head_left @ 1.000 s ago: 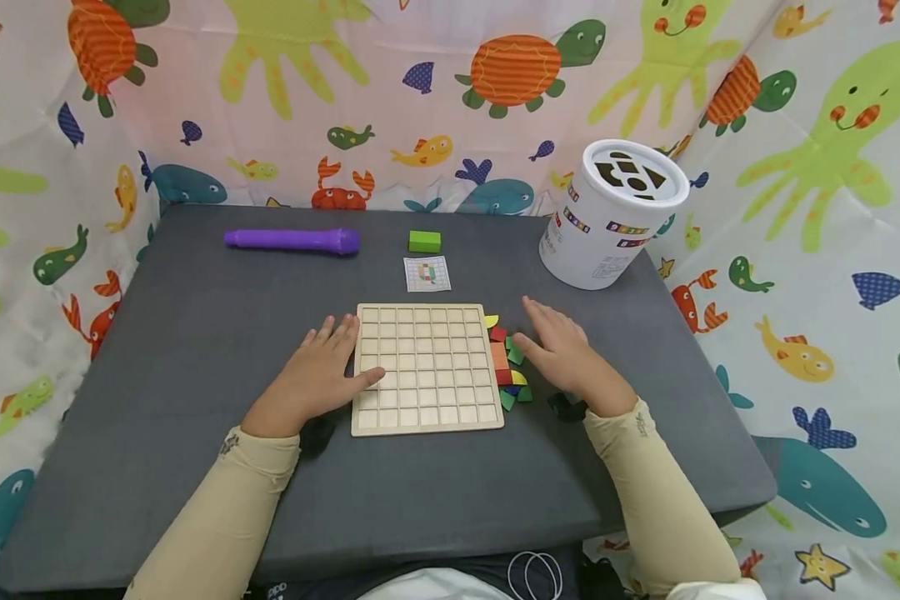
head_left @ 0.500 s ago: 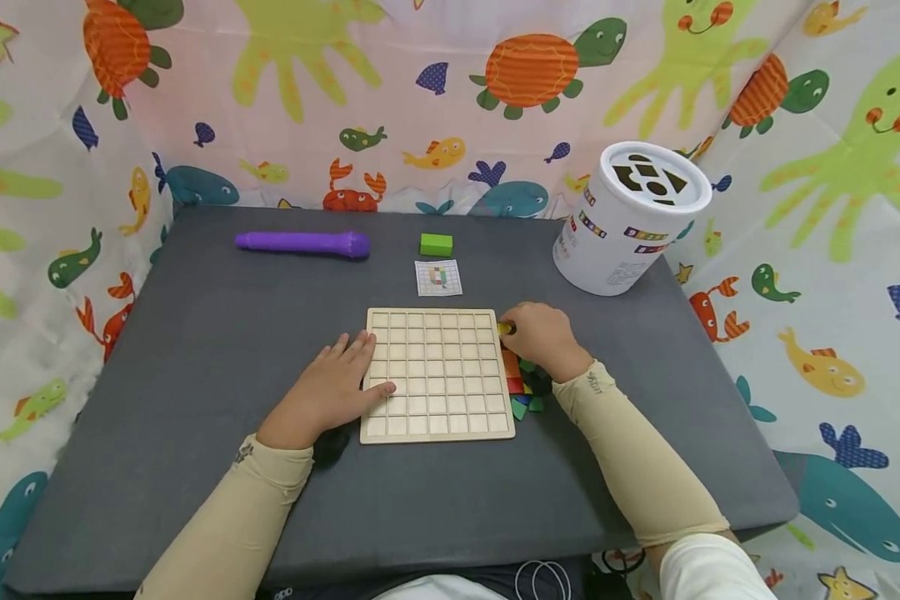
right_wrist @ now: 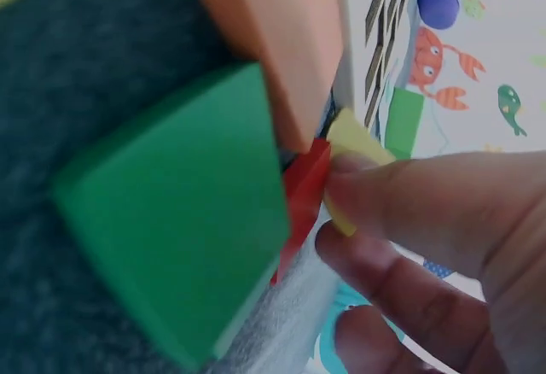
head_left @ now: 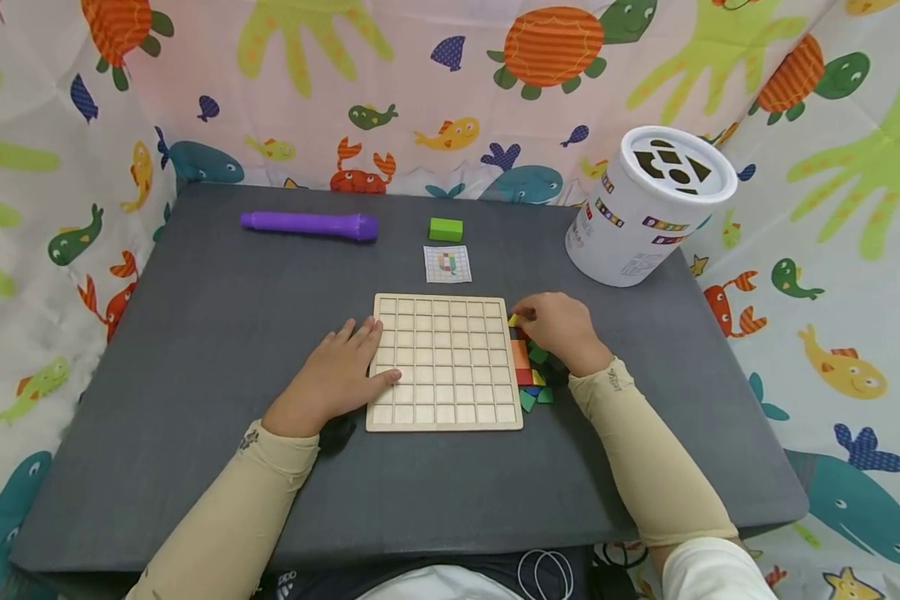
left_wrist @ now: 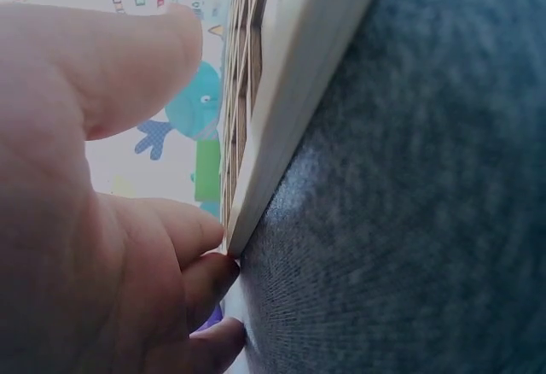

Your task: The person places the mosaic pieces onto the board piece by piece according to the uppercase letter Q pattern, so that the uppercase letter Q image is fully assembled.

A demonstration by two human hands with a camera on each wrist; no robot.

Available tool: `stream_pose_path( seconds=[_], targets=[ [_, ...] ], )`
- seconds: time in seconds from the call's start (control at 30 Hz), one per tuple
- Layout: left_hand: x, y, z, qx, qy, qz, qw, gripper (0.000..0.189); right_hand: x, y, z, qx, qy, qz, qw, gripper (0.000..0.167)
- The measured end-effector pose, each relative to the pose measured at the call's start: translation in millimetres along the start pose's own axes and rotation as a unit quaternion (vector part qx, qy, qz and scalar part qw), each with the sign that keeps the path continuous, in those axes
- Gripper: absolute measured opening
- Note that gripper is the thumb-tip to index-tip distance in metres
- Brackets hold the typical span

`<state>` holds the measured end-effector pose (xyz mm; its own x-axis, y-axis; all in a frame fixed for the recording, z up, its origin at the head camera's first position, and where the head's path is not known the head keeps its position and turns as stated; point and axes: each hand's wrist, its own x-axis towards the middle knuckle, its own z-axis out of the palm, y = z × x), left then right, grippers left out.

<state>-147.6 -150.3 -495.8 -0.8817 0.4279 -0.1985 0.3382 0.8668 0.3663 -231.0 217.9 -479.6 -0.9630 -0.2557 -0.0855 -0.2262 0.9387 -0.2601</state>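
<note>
A wooden grid board [head_left: 450, 362] lies on the grey table. My left hand [head_left: 335, 379] rests at its left edge, fingers fairly straight and the thumb over the grid; in the left wrist view the fingertips [left_wrist: 213, 230] touch the board's side. Beyond the right edge, my right hand [head_left: 562, 329] pinches a small yellow block [right_wrist: 358, 139] between thumb and finger. Close to that hand are a red block [right_wrist: 305, 190], a green block [right_wrist: 179, 212] and an orange block [right_wrist: 281, 41]. Part of the block pile is hidden under the right hand in the head view.
Behind the board lie a small printed grid card [head_left: 447, 264] and a light green block [head_left: 446, 230]. A purple microphone-shaped stick [head_left: 309, 225] lies at the back left. A white tub [head_left: 641, 217] with shaped holes in its lid stands at the back right.
The right hand has come down from beside the pile and now pinches the yellow block near the board's upper right corner. The left hand stays on the board; the head view shifts slightly.
</note>
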Motion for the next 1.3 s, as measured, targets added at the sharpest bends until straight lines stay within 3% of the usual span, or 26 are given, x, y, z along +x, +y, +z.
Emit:
stream_pose_path(
  seconds=[0.3, 0.43, 0.57, 0.9, 1.1, 1.3],
  targets=[
    [1.2, 0.1, 0.2, 0.005, -0.005, -0.005, 1.0000, 0.093, -8.5, 2.9, -2.3, 0.047, -0.010, 0.014, 0.9988, 0.020],
    [0.5, 0.0, -2.1, 0.006, -0.009, -0.008, 0.9999, 0.094, -9.5, -3.7, -3.8, 0.087, 0.003, -0.017, 0.9961, 0.017],
    [1.0, -0.8, -1.9, 0.010, -0.011, -0.010, 0.9998, 0.095, -3.7, -25.2, -5.6, 0.120, -0.002, -0.067, 0.9905, 0.014],
    [1.4, 0.4, -0.4, 0.014, -0.012, -0.016, 0.9997, 0.095, 35.3, -99.6, 13.8, 0.038, -0.032, -0.157, 0.9864, 0.013],
    [2.1, 2.0, -1.4, 0.019, -0.017, -0.019, 0.9995, 0.094, 45.6, -113.5, 22.7, 0.003, -0.037, -0.166, 0.9855, 0.011],
    [0.7, -1.9, -4.8, 0.019, -0.021, -0.026, 0.9993, 0.094, 51.1, -118.6, 25.5, -0.002, -0.049, -0.224, 0.9735, 0.007]
  ],
)
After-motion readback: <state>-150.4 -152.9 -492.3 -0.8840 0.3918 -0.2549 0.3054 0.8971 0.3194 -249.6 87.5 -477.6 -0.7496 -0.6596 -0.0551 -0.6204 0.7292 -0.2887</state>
